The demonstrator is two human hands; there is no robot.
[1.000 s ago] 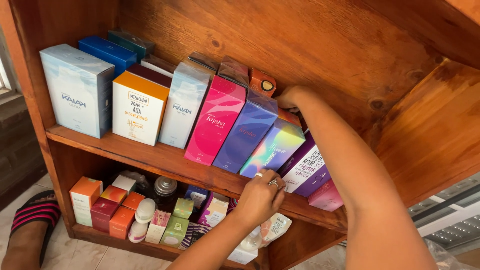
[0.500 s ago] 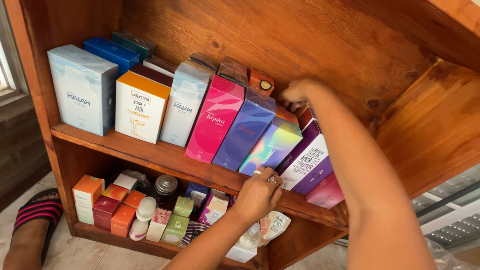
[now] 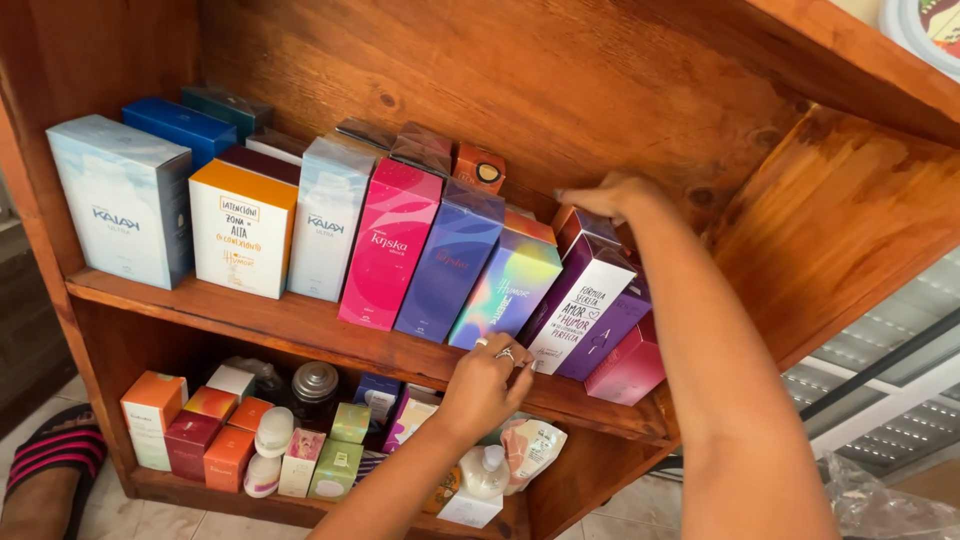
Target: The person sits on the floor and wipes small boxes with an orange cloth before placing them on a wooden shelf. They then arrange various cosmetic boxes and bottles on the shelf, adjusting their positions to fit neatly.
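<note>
The right hand now rests on the top of the purple box, with the fingers bent over its upper edge; a second ago it was deeper, behind the row, and this box was hidden under the arm. The box has come forward and leans to the right, its white front showing, so it seems the row is being pulled straight. The left hand is below, at the shelf edge, its fingertips touching the bottom corner of the same box; it has stayed almost in the same place. Left of the right hand stands the rainbow box, touching the purple one. Under the right forearm lies a pink box.
</note>
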